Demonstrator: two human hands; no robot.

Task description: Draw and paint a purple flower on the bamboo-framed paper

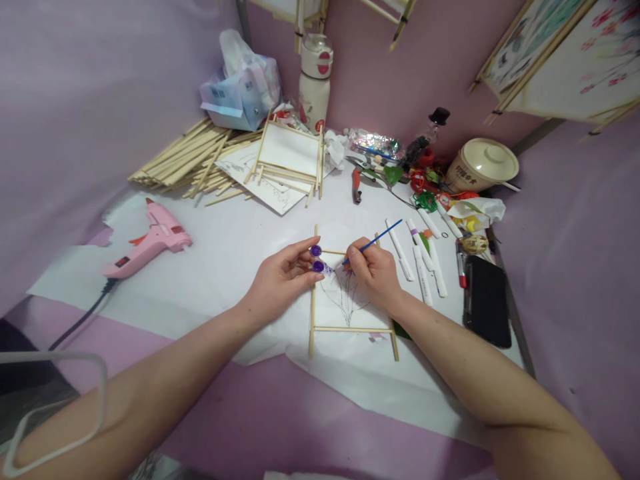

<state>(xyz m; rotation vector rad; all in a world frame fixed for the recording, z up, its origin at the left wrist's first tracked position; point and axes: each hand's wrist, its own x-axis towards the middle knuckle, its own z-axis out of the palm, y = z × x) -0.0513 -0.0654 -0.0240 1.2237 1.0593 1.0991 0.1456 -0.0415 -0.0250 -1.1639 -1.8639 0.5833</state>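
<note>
Between the thumb and fingers of my left hand (285, 270) are two small purple paint pots (318, 266), held over the left edge of a stick-framed sheet. My right hand (373, 270) is closed round a thin blue brush (383, 234), its tip pointing down and left near the pots. The white sheet (333, 310) lies flat, edged by bamboo sticks (350, 329). Fine branching lines and some purple marks show on it, and my right hand covers part of its upper right.
A pink glue gun (150, 241) with a cord lies left. Bamboo sticks (183, 160), a tissue pack (243, 90) and a bottle (315, 87) stand behind. White markers (423, 275), a black phone (486, 301) and a lidded tub (483, 165) are right.
</note>
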